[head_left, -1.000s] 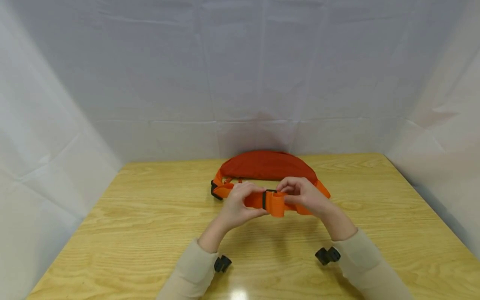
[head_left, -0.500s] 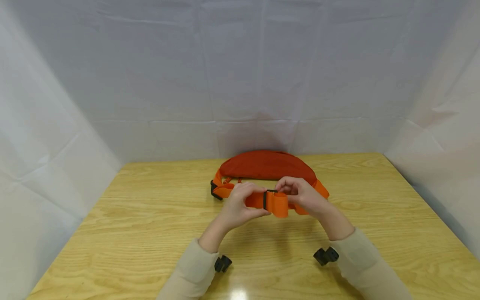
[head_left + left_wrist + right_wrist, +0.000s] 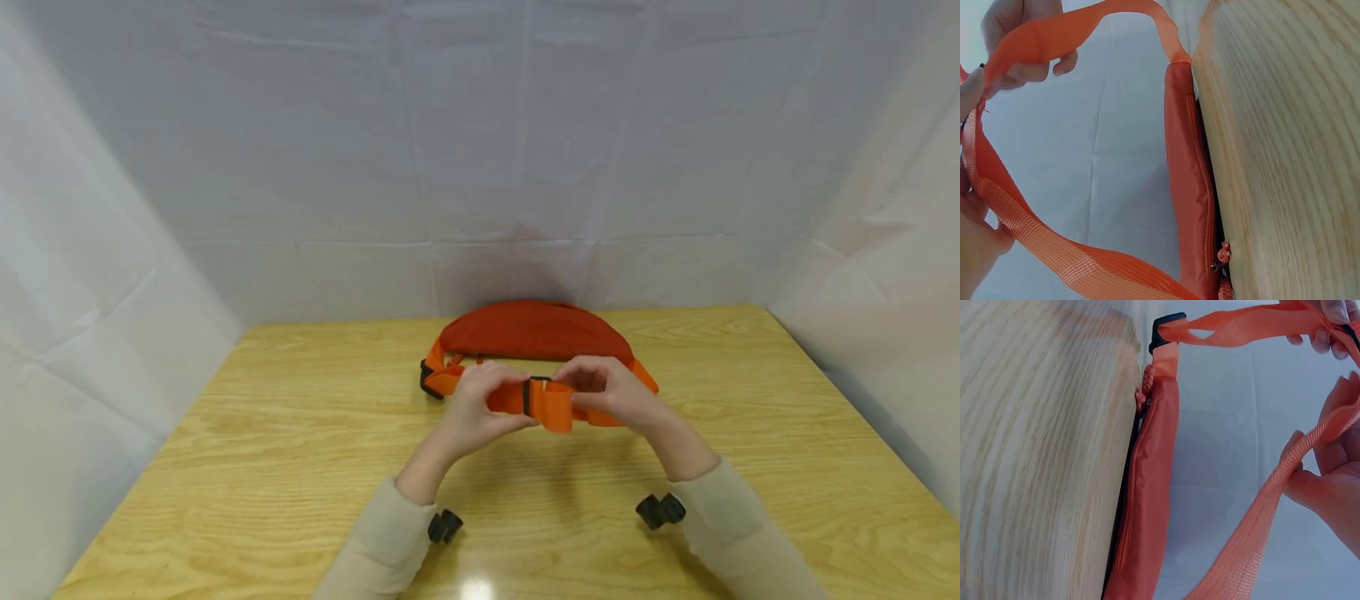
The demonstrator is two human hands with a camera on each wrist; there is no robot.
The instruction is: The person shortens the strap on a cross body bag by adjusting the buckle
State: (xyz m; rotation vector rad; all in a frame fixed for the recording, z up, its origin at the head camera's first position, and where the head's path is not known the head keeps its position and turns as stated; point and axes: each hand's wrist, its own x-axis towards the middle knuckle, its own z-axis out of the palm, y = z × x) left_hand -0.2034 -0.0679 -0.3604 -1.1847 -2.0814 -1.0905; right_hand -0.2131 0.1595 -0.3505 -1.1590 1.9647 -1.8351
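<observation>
Left hand point(image 3: 480, 408) and right hand point(image 3: 617, 396) hold a raised orange strap point(image 3: 557, 410)

Left hand grips the strap just beside its black slider point(image 3: 527, 398), thumb under the lower edge and a finger along the upper one, so the webbing is held between them. Right hand holds the strap on the other side of the slider, its fingers bent and its thumb near the fold; the exact contact is partly hidden. Between the two, the strap doubles over into a short loop that stands out from the slider toward the person.

The strap belongs to a red bag point(image 3: 534, 332), which lies near the far edge of the table point(image 3: 300, 458), its curved side toward the white sheet point(image 3: 360, 167) behind. From both ends of the bag the strap runs forward to the hands, and its middle part is lifted clear of the table. A black buckle point(image 3: 429, 380) sits on the strap by the left end of the bag. In the left wrist view, a zip point(image 3: 1211, 212) runs along the bag close to the table, with an orange cord pull point(image 3: 1224, 253) hanging from it.

Both forearms wear beige sleeves point(image 3: 723, 508). A small black device point(image 3: 444, 527) sits by the left cuff, another by the right.
</observation>
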